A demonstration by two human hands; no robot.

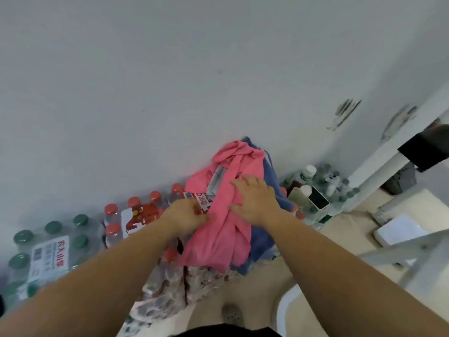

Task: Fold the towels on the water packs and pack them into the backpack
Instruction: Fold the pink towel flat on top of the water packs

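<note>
My right hand (255, 200) lies flat on the pink towel (218, 239), fingers spread and pressing down on the bunched cloth. My left hand (187, 215) has its fingers curled onto the towel's left edge, gripping it there. The pink towel is crumpled lengthwise over the red-capped water pack (136, 215), its far end up against the wall (170, 81) and its near end hanging over the pack's front. A blue towel (262, 239) lies under it and shows along its right side.

The packs stand hard against the wall, so there's no room behind them. Towards me is bare beige floor (262, 300). To the right it is crowded with loose bottles (306, 176), a phone (318, 198) propped among them, and a white frame leg (379, 152).

A white label with red print peeks out beside my left hand, mostly covered. The green-capped water pack (48, 251) on the left carries a white label with a square code and red Chinese characters, which look like 农夫山泉.
</note>
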